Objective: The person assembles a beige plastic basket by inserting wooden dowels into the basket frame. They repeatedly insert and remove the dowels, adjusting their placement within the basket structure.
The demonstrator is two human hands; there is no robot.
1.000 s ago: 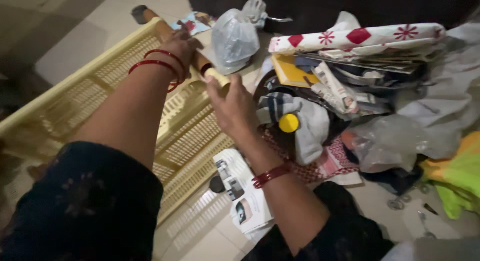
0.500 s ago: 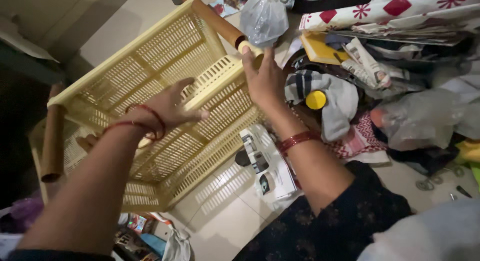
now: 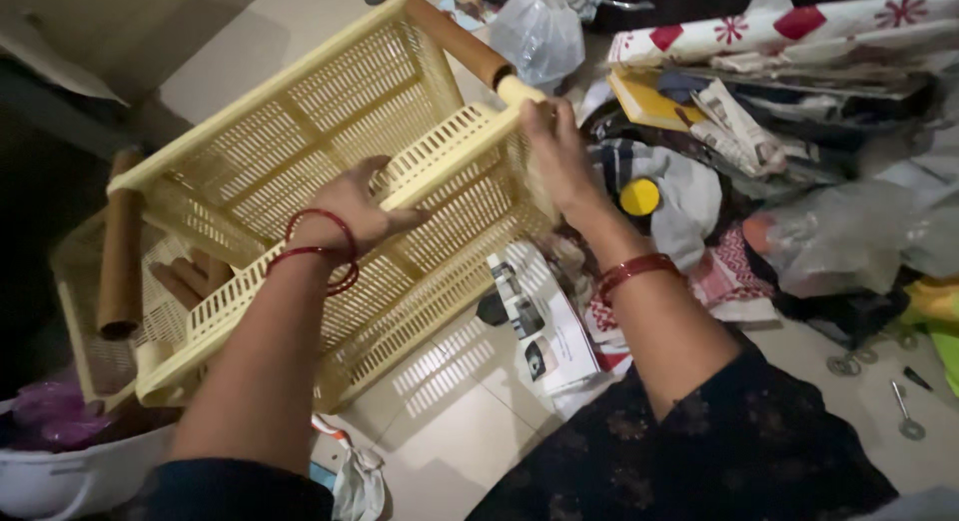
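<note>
So we've got the yellow slatted plastic rack [image 3: 330, 181] lifted off the floor and tilted, its long side running from lower left up toward the top middle of the view. Our left hand [image 3: 350, 206] is curled over the middle rail with the thumb hooked under it, and our right hand [image 3: 559, 161] is closed round the upper corner post, right below where a brown cardboard tube [image 3: 455, 36] sticks out of it. Another brown tube [image 3: 120, 246] stands at the far left corner.

For handling this well, we'd say keep both grips firm and the frame level-ish, because those tubes look like they just slot in and could slip out if it tips more. Mind the lattice too, thin plastic flexes.

Around it: a printed leaflet [image 3: 534, 321] lies on the pale tiled floor [image 3: 450, 431] just under the rack's right edge. Beyond our right hand there's a heap of cloth and papers with a yellow round cap [image 3: 639, 196], a yellow book [image 3: 644, 96], and a clear plastic bag [image 3: 539, 31] further up. A white tub [image 3: 80, 476] sits bottom left. Room's dim.
</note>
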